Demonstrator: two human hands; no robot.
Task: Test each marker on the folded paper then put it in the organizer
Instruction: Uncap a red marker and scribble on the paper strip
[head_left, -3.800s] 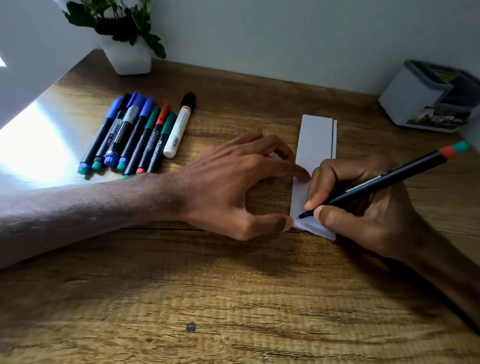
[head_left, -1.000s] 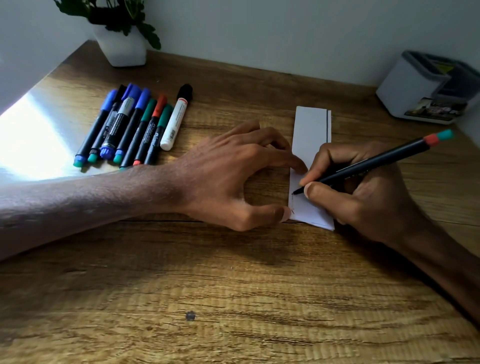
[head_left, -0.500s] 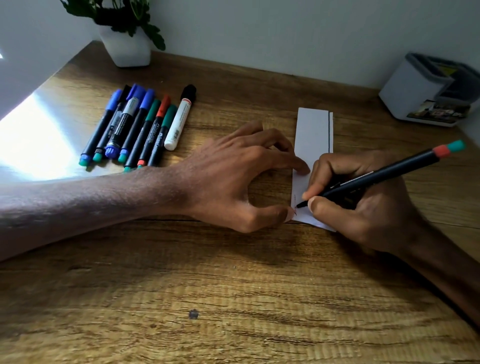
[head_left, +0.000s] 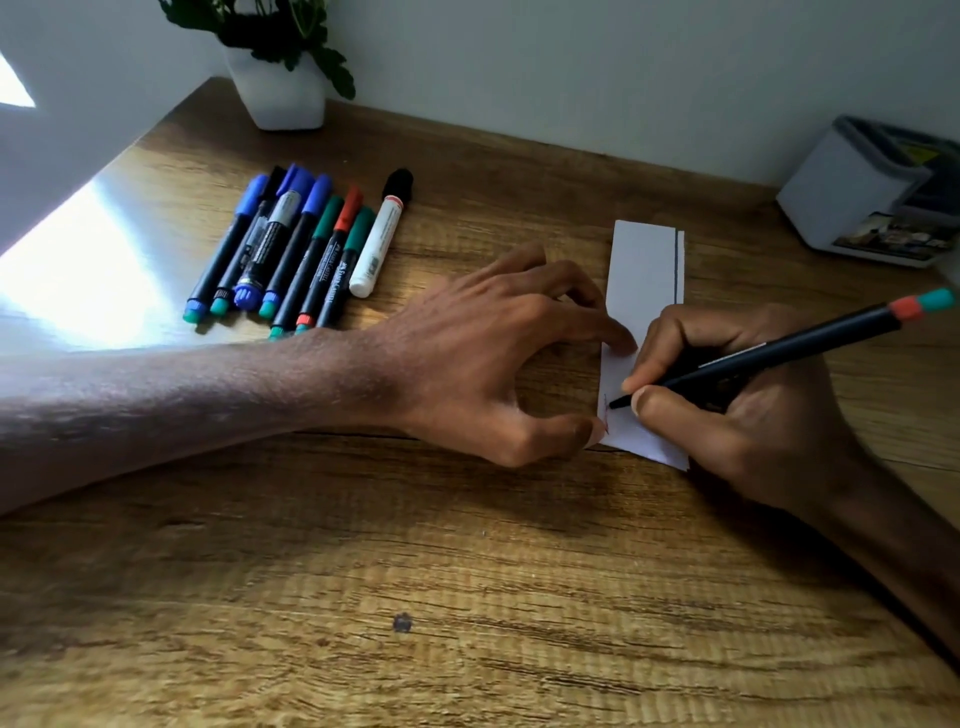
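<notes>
A folded white paper strip (head_left: 644, 270) lies on the wooden desk right of centre. My left hand (head_left: 498, 358) presses its left edge down with the thumb and fingertips spread. My right hand (head_left: 737, 410) grips a black marker (head_left: 779, 351) with a red and teal end, its tip touching the paper's lower left part beside faint red marks. Several capped markers (head_left: 301, 254) lie in a row at the back left. A white and grey organizer (head_left: 852, 192) stands at the back right.
A white plant pot (head_left: 280, 93) sits at the back left against the wall. Bright sunlight falls on the desk's left side. The front half of the wooden desk (head_left: 467, 597) holds only my forearms.
The marker tip has shifted up and down the paper's lower left part in short strokes. My left hand has stayed pressed on the paper edge.
</notes>
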